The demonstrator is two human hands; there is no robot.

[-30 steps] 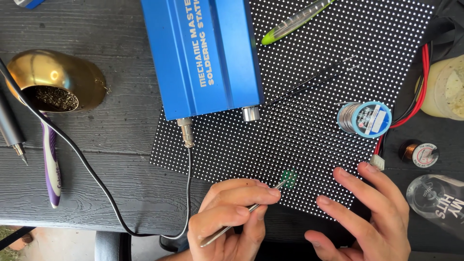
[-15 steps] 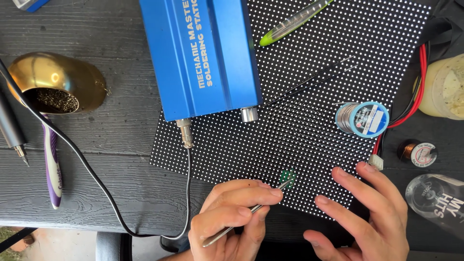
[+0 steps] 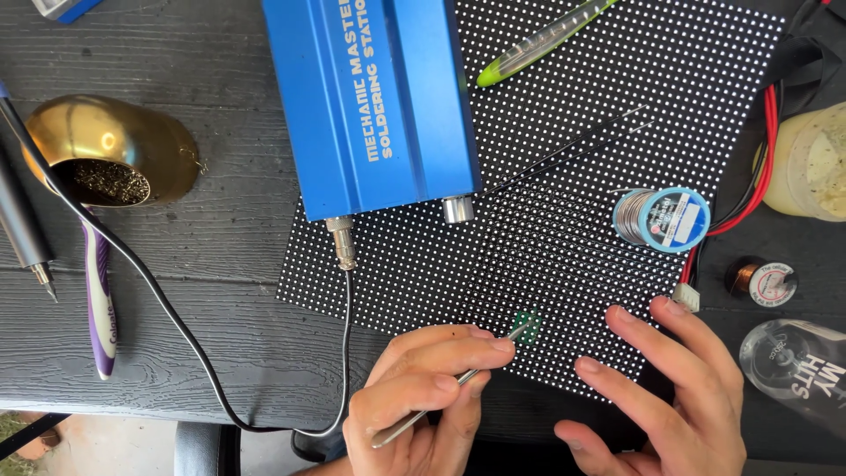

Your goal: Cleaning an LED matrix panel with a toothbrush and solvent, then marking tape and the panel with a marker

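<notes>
My left hand (image 3: pixel 421 397) grips metal tweezers (image 3: pixel 445 392) like a pen, their tips touching a small green bare patch (image 3: pixel 527 323) on the black dotted LED panel (image 3: pixel 608 132). My right hand (image 3: pixel 671 390) lies flat with fingers spread on the panel's near right corner, holding nothing. The panel lies on a dark wooden table, partly under a blue soldering station (image 3: pixel 374 101).
A solder spool (image 3: pixel 663 219), black tweezers (image 3: pixel 564 154) and a green pen (image 3: pixel 539 40) rest on the panel. A brass tip cleaner (image 3: pixel 106 159), purple toothbrush (image 3: pixel 99 300) and soldering iron (image 3: pixel 22 225) lie left. Red wires (image 3: pixel 762 185), a jar (image 3: pixel 815 172), a small coil (image 3: pixel 762 280) and a clear container (image 3: pixel 797 361) sit right.
Nothing has clearly moved; both hands stay in place on the panel, with only a slight shift of the view.
</notes>
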